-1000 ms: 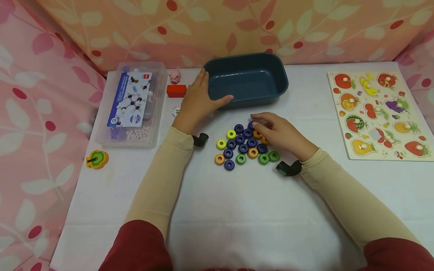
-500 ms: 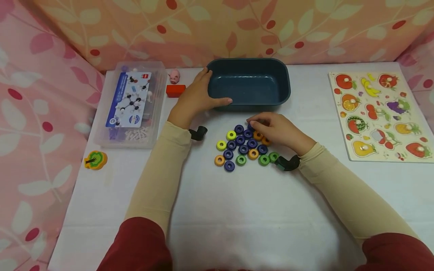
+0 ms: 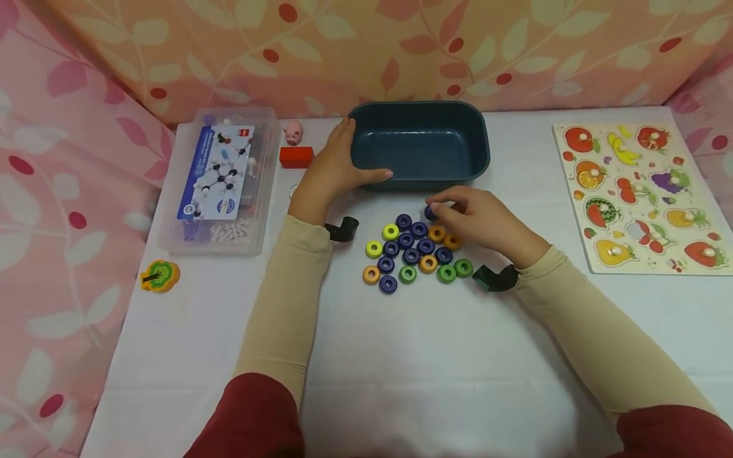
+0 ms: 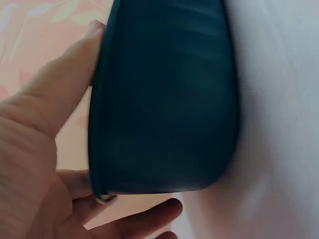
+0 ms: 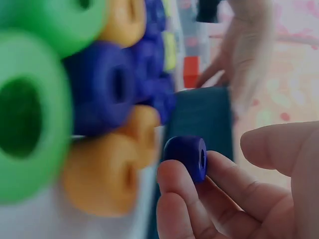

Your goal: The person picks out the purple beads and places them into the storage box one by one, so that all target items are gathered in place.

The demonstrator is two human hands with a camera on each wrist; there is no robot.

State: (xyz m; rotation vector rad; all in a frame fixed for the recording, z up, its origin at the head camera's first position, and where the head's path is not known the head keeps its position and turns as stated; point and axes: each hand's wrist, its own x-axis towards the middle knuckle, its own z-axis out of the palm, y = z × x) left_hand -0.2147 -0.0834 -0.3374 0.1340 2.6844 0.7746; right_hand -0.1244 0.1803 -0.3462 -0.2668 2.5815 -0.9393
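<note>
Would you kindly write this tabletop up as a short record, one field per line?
Left hand: left hand holds the tray at its left end
Right hand: right hand holds a blue ring in its fingers
Loose rings: blue, orange, green and yellow rings, grouped in front of the tray
Left side: plastic box, tree toy
Between box and tray: pig, red block
Right side: fruit board

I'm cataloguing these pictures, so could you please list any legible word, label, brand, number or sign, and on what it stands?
None is legible.
Clear box label: print on blue strip, red logo; too small and blurred.
White mark beside the left hand: mostly hidden, unreadable.
</note>
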